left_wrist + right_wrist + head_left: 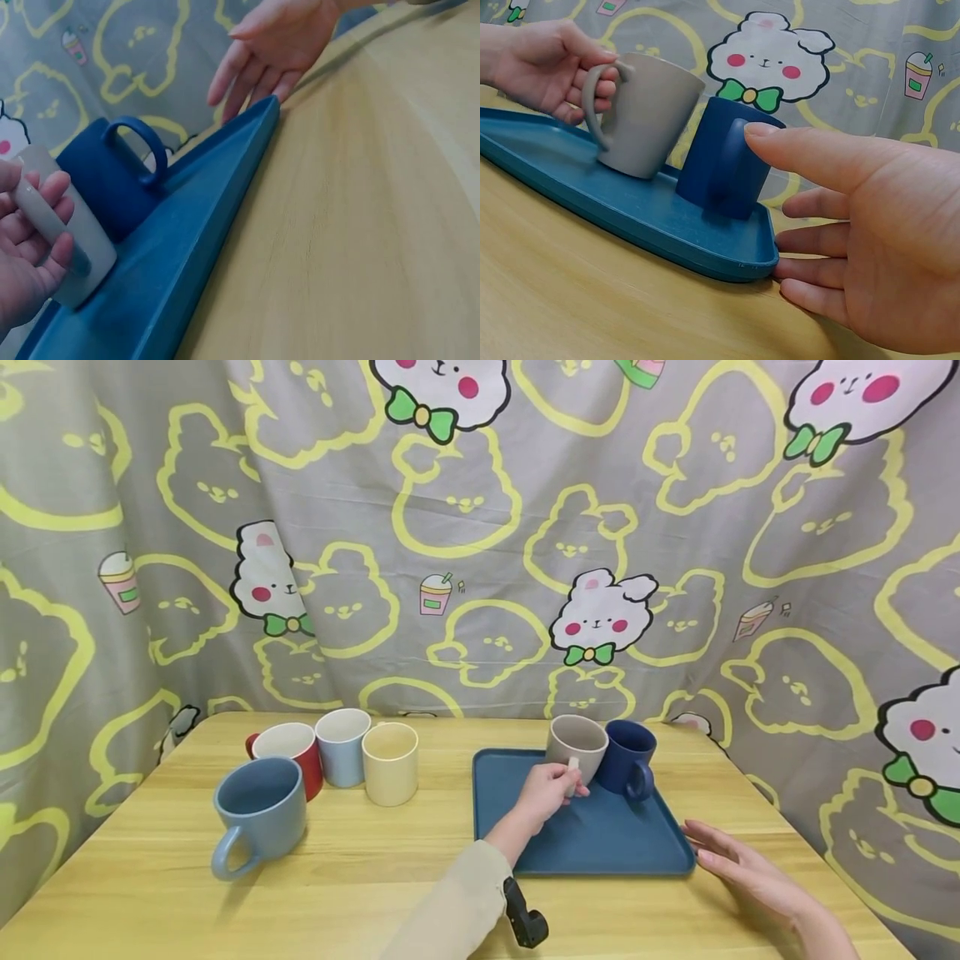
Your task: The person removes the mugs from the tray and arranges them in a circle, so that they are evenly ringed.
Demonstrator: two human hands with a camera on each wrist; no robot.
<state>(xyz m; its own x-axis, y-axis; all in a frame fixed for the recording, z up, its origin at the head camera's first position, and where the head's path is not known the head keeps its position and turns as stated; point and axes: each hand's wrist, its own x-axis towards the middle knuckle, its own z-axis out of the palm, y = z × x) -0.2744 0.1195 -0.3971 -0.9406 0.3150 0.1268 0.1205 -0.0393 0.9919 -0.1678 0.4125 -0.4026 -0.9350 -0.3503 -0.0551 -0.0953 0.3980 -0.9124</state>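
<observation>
Two hands over a wooden table before a cartoon curtain: left clamps grey mug, right flat.

wooden table | blue tray right | four mugs left, off tray

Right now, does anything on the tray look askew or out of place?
Yes: the grey mug is tilted, not flat on the tray. The left hand holds its handle, leaning it beside the upright navy mug. Nothing looks spilled or broken.
</observation>
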